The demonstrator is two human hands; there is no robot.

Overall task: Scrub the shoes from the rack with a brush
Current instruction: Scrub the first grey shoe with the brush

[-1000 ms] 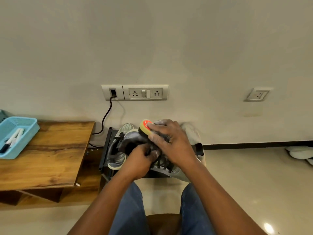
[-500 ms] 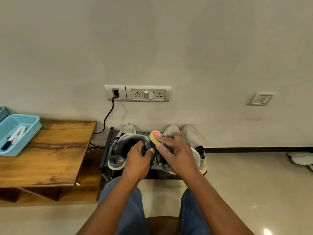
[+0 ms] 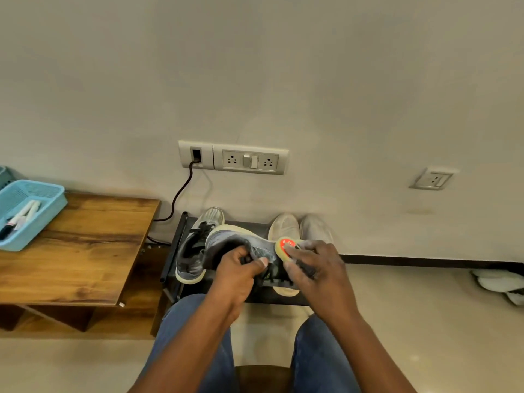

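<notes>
Below a pale wall (image 3: 255, 66) with sockets (image 3: 251, 161), a low black rack (image 3: 181, 245) stands on a shiny tan floor (image 3: 425, 321). The left hand (image 3: 238, 272) grips a grey shoe (image 3: 241, 245), fingers curled round it, just above the rack. The right hand (image 3: 314, 268) grips a brush (image 3: 286, 246) with a red and yellow back and holds it against the shoe. Another grey shoe (image 3: 192, 256) and two white shoes (image 3: 300, 228) sit on the rack. A wooden desk (image 3: 79, 251) stands beside the rack, with a blue basket (image 3: 45, 211) of pens on it. A black cord (image 3: 181, 194) hangs from the wall.
</notes>
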